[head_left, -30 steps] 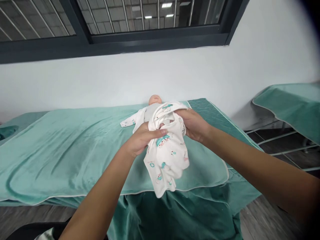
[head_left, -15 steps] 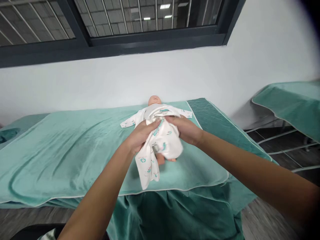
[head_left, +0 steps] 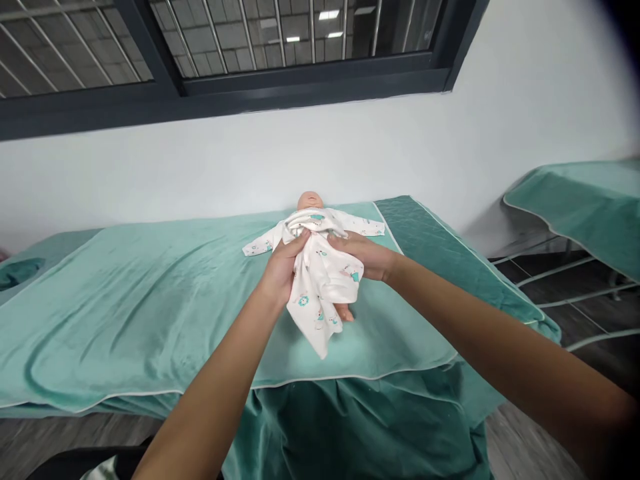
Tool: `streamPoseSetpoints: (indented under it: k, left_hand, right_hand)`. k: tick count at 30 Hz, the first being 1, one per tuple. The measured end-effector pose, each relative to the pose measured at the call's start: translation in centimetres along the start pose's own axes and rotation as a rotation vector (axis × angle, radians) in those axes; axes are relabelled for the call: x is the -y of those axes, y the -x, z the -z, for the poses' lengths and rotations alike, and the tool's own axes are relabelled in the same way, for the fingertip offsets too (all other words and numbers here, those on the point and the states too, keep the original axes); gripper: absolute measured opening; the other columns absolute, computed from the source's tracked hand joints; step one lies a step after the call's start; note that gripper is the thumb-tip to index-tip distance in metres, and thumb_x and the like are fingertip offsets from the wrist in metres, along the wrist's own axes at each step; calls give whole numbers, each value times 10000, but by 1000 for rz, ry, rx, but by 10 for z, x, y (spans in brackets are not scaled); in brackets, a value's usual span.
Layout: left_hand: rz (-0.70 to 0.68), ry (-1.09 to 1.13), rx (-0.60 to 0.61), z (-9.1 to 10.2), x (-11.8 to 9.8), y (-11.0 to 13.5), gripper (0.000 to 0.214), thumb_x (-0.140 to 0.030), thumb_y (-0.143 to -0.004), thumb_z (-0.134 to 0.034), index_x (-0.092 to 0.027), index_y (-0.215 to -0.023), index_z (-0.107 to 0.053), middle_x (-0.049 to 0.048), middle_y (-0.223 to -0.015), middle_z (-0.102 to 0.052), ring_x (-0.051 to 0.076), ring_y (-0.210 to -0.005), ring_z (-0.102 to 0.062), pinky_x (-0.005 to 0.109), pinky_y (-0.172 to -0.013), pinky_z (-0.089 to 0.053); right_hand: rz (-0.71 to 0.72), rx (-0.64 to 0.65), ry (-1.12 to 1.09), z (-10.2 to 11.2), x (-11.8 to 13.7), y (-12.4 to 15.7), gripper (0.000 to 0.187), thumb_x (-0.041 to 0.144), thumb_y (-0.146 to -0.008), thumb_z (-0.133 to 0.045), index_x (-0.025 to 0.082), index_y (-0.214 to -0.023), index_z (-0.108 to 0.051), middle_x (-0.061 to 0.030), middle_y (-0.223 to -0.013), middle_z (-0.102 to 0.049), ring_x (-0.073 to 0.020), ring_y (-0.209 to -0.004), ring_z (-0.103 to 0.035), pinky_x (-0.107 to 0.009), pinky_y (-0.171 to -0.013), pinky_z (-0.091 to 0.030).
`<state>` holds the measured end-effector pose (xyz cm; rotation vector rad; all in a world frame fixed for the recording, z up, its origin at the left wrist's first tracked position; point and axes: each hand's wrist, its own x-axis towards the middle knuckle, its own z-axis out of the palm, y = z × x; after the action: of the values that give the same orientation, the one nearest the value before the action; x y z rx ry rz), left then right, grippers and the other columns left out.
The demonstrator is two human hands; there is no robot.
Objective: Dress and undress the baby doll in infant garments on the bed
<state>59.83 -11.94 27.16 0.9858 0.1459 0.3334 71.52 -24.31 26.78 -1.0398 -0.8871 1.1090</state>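
Note:
A baby doll (head_left: 310,199) lies on its back on the bed, head toward the wall. It wears a white printed long-sleeved top (head_left: 361,224), its sleeves spread to both sides. Over its lower body I hold a white baby garment (head_left: 320,287) with teal prints, bunched at its upper end; its exact cut I cannot make out. My left hand (head_left: 284,265) grips the left edge, thumb on top. On the right edge, my right hand (head_left: 364,255) is closed with its thumb over the cloth. The doll's foot (head_left: 345,312) shows below the hanging cloth; the rest of the legs is hidden.
A light green sheet (head_left: 150,293) covers the bed, with a darker green cover (head_left: 430,253) at its right and front. Behind stands a white wall (head_left: 225,167) under a dark-framed window (head_left: 310,77). Another bed with a metal frame (head_left: 565,270) is at the right.
The garment's hanging end has swung right and up. My left hand has shifted up and inward along the cloth. My right hand stays nearly in place, and less of the doll's legs shows.

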Motion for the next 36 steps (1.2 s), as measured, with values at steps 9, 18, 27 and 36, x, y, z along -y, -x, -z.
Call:
streamPoseSetpoints:
  k: [9,18,27,36]
  left_hand:
    - [98,-657,-74,14,17,10,444,-364,-815,-693,-158,-1206,-649,100,-1141,-736,258,-1019,-682,362,-878,-522]
    - [212,-1669,185,9,67,12,280,-221,-803,-583,-209,-1059,-695,105,-1102,-740,276,-1022,-682,334,-830,-497]
    - [234,-1794,231,1,74,27,304,-251,-868,-495,-195,-1124,-649,128,-1106,-727,282,-1003,-684,335,-790,-498]
    - [238,-1348,321,19,61,29,293,-322,-825,-536,-215,-1026,-720,78,-1097,-747,305,-1002,-674,344,-808,-480]
  right_hand:
    - [-13,-207,11,28,-18,5,451,335,-740,-801,174,-1149,-700,-84,-1084,-739,-219,-933,-695,-304,-797,-547]
    - [-291,-443,272,32,-109,72,539,415,-722,-769,144,-1177,-670,-94,-1104,-739,-275,-983,-689,-350,-814,-538]
    - [-184,-494,559,16,-122,80,430,515,-853,-598,197,-1126,-694,-48,-1122,-735,-288,-1108,-649,-355,-925,-501]
    - [-174,-505,507,6,-132,86,460,552,-872,-583,207,-1162,-678,-73,-1173,-713,-316,-1090,-643,-424,-967,-475]
